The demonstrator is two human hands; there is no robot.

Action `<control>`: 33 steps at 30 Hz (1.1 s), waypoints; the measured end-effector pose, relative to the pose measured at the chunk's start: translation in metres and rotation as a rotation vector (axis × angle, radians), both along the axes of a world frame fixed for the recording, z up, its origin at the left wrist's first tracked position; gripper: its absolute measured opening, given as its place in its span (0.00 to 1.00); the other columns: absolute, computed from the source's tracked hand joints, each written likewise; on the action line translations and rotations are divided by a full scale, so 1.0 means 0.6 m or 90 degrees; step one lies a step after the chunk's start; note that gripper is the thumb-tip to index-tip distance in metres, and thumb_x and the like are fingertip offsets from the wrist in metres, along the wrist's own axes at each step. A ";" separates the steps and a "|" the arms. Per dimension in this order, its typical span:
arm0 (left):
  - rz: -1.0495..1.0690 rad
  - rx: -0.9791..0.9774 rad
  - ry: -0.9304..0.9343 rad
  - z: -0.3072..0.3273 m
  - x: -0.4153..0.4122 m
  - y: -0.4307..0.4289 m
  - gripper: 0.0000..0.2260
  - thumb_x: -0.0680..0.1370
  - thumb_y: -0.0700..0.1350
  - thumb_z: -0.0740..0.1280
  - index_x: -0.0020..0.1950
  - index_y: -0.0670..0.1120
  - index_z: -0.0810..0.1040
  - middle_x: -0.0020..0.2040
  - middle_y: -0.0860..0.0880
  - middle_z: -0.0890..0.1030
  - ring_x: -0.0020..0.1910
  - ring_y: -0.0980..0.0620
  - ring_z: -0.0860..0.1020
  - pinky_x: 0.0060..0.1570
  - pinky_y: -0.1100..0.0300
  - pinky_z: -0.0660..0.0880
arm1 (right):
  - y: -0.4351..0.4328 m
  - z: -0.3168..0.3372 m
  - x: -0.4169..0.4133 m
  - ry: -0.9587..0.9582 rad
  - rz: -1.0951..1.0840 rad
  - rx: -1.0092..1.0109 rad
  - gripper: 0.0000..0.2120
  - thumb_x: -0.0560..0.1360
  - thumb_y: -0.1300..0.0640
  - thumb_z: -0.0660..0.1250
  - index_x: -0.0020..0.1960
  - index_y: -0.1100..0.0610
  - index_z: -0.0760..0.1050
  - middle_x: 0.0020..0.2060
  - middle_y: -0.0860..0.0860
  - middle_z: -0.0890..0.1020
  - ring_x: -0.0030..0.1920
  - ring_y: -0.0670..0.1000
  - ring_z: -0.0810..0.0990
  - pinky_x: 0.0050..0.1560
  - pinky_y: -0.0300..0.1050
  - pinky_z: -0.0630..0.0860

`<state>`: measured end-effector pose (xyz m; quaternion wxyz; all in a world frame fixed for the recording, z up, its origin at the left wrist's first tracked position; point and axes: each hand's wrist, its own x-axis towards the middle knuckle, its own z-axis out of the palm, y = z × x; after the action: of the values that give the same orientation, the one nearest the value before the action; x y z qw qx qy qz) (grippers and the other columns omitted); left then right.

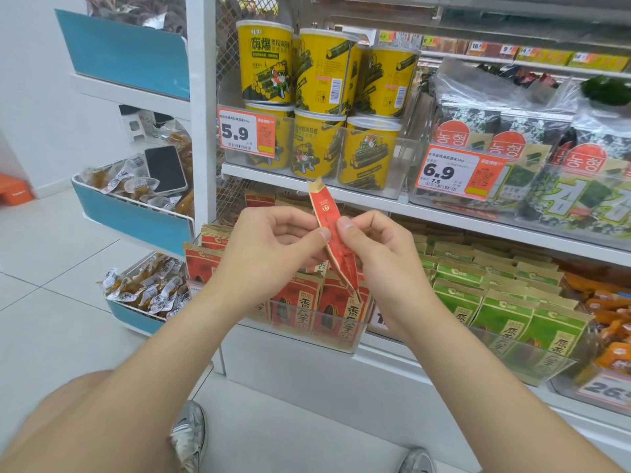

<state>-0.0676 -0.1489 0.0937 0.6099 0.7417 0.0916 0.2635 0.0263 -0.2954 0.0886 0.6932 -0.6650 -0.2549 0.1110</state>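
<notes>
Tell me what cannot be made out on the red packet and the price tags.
1. Head view, red packet: held edge-on, front print unreadable; left hand and right hand cover its middle.
2. Head view, lowest price tag: blurred, cut off by the right edge.
3. Head view, top-shelf price tags: too small to read.

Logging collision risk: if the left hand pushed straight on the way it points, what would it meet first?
Probably the right hand, just across the red packet that the left hand also pinches; depth unclear.
</notes>
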 end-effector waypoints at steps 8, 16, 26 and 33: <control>-0.082 -0.053 0.072 0.003 -0.001 -0.014 0.13 0.80 0.41 0.76 0.63 0.45 0.81 0.45 0.43 0.88 0.45 0.43 0.89 0.47 0.48 0.87 | 0.007 -0.004 -0.004 -0.070 -0.067 0.017 0.09 0.82 0.51 0.73 0.49 0.56 0.82 0.39 0.43 0.86 0.36 0.42 0.82 0.39 0.40 0.79; -0.108 -0.239 0.015 0.012 0.003 0.017 0.14 0.85 0.42 0.70 0.70 0.42 0.76 0.56 0.33 0.86 0.51 0.34 0.88 0.49 0.45 0.86 | -0.014 -0.005 0.013 -0.447 0.121 -0.206 0.30 0.79 0.49 0.77 0.78 0.42 0.72 0.66 0.40 0.80 0.69 0.45 0.79 0.70 0.49 0.76; 0.047 0.255 0.054 -0.011 0.006 0.060 0.13 0.88 0.54 0.62 0.70 0.60 0.79 0.65 0.58 0.74 0.62 0.65 0.75 0.68 0.53 0.76 | -0.041 0.016 0.039 -0.257 0.117 -0.179 0.09 0.85 0.51 0.69 0.64 0.49 0.82 0.50 0.48 0.89 0.52 0.50 0.88 0.57 0.56 0.84; 0.025 -0.183 -0.038 -0.012 0.016 0.030 0.09 0.86 0.48 0.68 0.62 0.48 0.85 0.56 0.44 0.88 0.58 0.43 0.87 0.57 0.45 0.85 | -0.020 0.023 0.017 -0.087 -0.040 0.055 0.16 0.76 0.50 0.78 0.61 0.50 0.80 0.48 0.49 0.90 0.48 0.48 0.89 0.46 0.42 0.84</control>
<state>-0.0579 -0.1307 0.0864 0.7072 0.6365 0.1249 0.2812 0.0364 -0.3073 0.1022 0.7056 -0.6481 -0.2849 0.0322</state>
